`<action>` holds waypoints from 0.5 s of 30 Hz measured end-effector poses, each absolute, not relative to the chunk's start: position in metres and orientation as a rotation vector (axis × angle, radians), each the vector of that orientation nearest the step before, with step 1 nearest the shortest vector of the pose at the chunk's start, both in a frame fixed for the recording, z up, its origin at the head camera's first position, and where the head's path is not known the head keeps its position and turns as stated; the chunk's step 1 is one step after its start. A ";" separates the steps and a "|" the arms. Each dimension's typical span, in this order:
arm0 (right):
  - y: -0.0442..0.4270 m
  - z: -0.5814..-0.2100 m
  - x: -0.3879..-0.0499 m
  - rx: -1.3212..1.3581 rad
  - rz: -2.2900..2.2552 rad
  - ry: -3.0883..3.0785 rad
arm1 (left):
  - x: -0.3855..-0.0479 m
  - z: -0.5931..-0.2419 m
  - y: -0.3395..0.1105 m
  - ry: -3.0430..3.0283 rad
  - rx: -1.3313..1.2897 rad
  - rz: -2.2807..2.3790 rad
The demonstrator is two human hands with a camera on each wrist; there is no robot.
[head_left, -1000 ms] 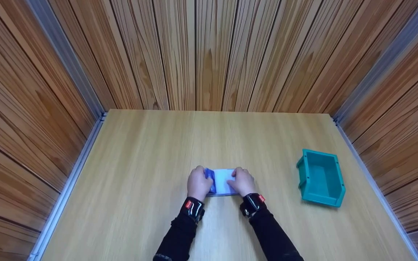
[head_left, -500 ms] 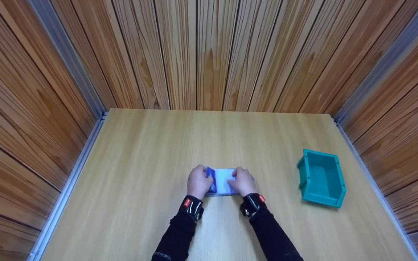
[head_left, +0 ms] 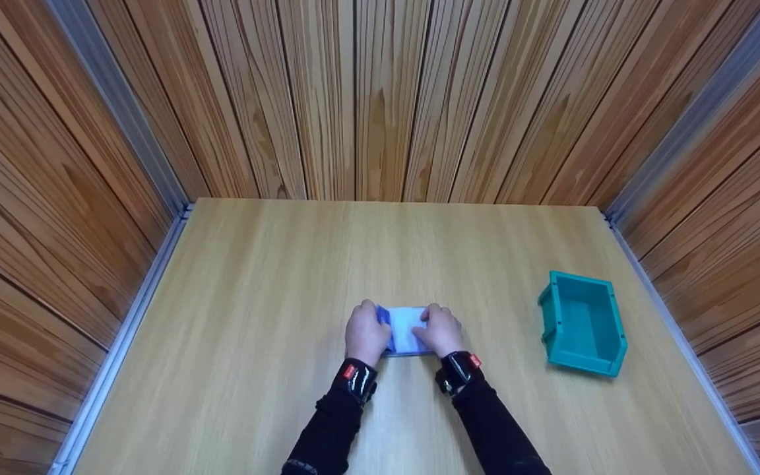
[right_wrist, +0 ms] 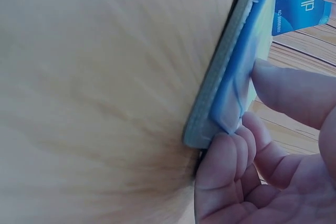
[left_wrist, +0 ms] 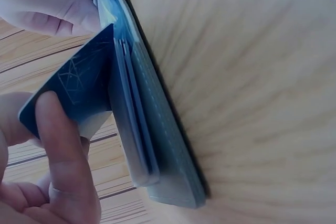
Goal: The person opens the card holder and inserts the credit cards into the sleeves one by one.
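A card holder (head_left: 406, 333) with clear plastic sleeves lies opened out on the table between my hands. Its stitched cover (left_wrist: 163, 145) rests against the tabletop in the left wrist view. My left hand (head_left: 365, 335) pinches a blue card (left_wrist: 79, 80) between thumb and fingers. One end of that card meets the sleeves while the rest stands up at an angle; "VIP" is printed on the card (right_wrist: 302, 3). On the other side, my right hand (head_left: 443, 331) grips the holder's end, its thumb on the sleeve (right_wrist: 239, 90) and its fingers at the edge.
A teal plastic bin (head_left: 584, 323) stands at the right on the wooden table (head_left: 287, 264). Wood-plank walls (head_left: 386, 99) with grey metal corner posts (head_left: 142, 119) enclose the back and sides.
My left hand has shifted slightly to the right with the blue card, and less of the card shows from above. The right hand stays in place on the card holder.
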State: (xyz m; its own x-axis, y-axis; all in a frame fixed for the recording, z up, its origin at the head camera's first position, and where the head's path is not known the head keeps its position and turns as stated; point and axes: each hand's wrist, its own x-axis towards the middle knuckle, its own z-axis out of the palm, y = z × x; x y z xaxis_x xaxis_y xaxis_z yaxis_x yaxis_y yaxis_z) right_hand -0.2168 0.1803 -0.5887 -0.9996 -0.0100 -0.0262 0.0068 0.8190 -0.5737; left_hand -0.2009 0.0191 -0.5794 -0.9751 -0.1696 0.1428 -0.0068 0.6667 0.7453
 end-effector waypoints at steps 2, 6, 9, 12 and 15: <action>0.180 -0.589 -0.217 -0.001 -0.938 2.971 | -0.201 -0.579 0.020 -2.686 0.141 -1.193; 0.180 -0.588 -0.217 0.003 -0.947 2.965 | -0.201 -0.578 0.020 -2.689 0.132 -1.192; 0.180 -0.588 -0.216 0.010 -0.950 2.956 | -0.202 -0.578 0.020 -2.699 0.124 -1.196; 0.180 -0.588 -0.216 0.011 -0.954 2.953 | -0.202 -0.579 0.019 -2.696 0.122 -1.218; 0.180 -0.588 -0.215 -0.005 -0.952 2.973 | -0.202 -0.580 0.017 -2.670 0.117 -1.252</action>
